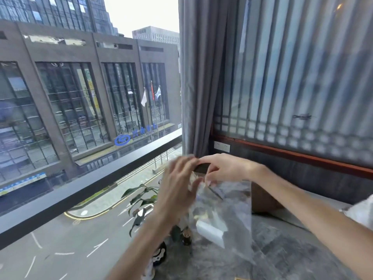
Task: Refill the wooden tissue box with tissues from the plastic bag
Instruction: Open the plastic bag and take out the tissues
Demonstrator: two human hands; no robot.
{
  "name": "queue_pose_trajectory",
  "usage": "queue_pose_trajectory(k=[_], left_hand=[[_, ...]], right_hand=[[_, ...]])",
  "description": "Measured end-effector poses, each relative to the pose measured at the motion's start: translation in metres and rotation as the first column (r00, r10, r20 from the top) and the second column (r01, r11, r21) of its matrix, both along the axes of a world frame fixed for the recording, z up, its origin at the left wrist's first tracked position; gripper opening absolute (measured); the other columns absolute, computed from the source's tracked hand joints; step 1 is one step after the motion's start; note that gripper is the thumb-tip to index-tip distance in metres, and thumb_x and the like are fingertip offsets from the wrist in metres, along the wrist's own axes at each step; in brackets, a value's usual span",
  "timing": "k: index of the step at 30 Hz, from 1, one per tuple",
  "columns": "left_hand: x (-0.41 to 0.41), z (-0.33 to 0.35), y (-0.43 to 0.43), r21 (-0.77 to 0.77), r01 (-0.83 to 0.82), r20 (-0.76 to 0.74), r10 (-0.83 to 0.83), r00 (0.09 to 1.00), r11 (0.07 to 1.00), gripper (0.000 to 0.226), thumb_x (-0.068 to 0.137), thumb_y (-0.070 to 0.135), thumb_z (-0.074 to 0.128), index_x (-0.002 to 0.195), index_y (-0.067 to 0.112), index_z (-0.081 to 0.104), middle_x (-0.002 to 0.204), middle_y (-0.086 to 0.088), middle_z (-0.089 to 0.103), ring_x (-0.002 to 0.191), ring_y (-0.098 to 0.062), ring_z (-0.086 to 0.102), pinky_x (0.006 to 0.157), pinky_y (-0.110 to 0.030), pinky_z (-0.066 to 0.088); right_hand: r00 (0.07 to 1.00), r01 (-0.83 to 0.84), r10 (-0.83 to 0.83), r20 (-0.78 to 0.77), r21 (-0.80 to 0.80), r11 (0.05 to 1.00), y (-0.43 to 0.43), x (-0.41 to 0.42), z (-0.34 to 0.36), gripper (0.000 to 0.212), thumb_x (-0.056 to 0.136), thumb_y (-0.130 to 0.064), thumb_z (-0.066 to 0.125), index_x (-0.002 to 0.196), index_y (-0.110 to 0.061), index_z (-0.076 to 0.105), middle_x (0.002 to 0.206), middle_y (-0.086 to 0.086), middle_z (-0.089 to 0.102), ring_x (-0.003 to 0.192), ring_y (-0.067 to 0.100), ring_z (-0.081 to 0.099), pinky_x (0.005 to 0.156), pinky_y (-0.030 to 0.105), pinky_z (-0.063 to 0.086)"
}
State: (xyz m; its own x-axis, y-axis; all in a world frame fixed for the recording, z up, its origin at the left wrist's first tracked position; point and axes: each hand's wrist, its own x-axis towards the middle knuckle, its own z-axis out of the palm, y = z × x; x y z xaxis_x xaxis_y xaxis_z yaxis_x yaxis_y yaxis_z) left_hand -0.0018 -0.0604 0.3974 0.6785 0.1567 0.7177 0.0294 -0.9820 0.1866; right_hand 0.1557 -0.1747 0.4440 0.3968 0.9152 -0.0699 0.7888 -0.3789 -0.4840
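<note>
A clear plastic bag (pixel 230 215) hangs in the air over the grey marble tabletop (pixel 282 255). Inside it, near the bottom, lies a white pack of tissues (pixel 210 231). My right hand (pixel 218 168) pinches the bag's top edge. My left hand (pixel 177 182), blurred, touches the same top edge with fingers spread. Behind the bag, partly hidden, stands the brown wooden tissue box (pixel 264 199).
A green potted plant (pixel 141 201) in a dark bottle (pixel 186 238) stands at the table's left edge by the window. A grey curtain (pixel 199 81) hangs behind. A white cloth (pixel 361 213) lies at the right. A black-and-white object (pixel 159 253) sits near the left edge.
</note>
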Motion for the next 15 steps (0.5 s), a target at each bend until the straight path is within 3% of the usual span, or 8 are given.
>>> queue_pose_trajectory(k=[2,4,7,10,12,15], left_hand=[[0.005,0.023,0.039,0.070,-0.002,-0.207,0.016,0.978,0.998,0.064,0.083,0.052,0.063,0.141,0.032,0.043,0.148,0.011,0.042,0.143,-0.018,0.026,0.120,-0.041,0.014],[0.013,0.044,0.065,-0.009,0.095,-0.385,-0.091,0.919,0.995,0.056,0.079,0.052,0.068,0.131,0.036,0.053,0.135,0.012,0.057,0.134,-0.015,0.042,0.115,-0.040,0.027],[0.020,0.062,0.083,-0.286,0.238,-0.450,-0.350,0.822,0.928,0.025,0.079,0.032,0.077,0.103,0.031,0.069,0.094,0.014,0.073,0.091,-0.004,0.067,0.090,-0.035,0.052],[0.026,0.070,0.090,-0.419,0.276,-0.370,-0.440,0.818,0.865,0.016,0.078,0.030,0.079,0.091,0.025,0.071,0.084,0.005,0.074,0.081,-0.007,0.069,0.081,-0.038,0.058],[0.028,0.072,0.089,-0.576,0.323,-0.227,-0.526,0.819,0.751,0.011,0.081,0.028,0.076,0.089,0.021,0.072,0.085,-0.003,0.075,0.084,-0.019,0.071,0.083,-0.046,0.058],[0.029,0.074,0.077,-0.697,0.408,-0.047,-0.605,0.795,0.590,0.015,0.086,0.026,0.071,0.095,0.014,0.071,0.082,-0.006,0.074,0.080,-0.025,0.071,0.079,-0.048,0.059]], right_hand=[[0.997,-0.057,0.058,0.045,-0.020,0.998,-0.013,-0.001,0.021,0.049,0.090,-0.025,0.064,0.132,-0.045,0.051,0.087,-0.024,0.075,0.079,-0.007,0.069,0.078,0.023,0.053],[0.993,-0.086,0.087,0.085,-0.015,0.996,-0.025,-0.003,0.043,0.040,0.090,-0.024,0.064,0.124,-0.044,0.057,0.086,-0.025,0.075,0.081,-0.007,0.068,0.080,0.023,0.052],[0.991,-0.098,0.094,0.097,0.034,0.995,-0.044,-0.003,0.069,0.031,0.091,-0.020,0.063,0.118,-0.035,0.062,0.085,-0.016,0.077,0.084,0.003,0.070,0.084,0.029,0.053],[0.996,-0.070,0.062,0.071,0.118,0.991,-0.066,0.001,0.086,0.028,0.095,-0.013,0.060,0.118,-0.028,0.064,0.087,-0.007,0.077,0.085,0.011,0.071,0.084,0.025,0.054],[0.998,-0.026,0.017,0.062,0.150,0.988,-0.081,0.005,0.095,0.026,0.097,-0.014,0.059,0.118,-0.028,0.064,0.089,-0.003,0.077,0.085,0.016,0.071,0.084,0.029,0.055],[0.989,0.071,-0.082,0.124,0.090,0.993,-0.094,0.008,0.098,0.024,0.097,-0.034,0.058,0.120,-0.035,0.062,0.096,-0.011,0.075,0.090,0.011,0.069,0.087,0.036,0.055]])
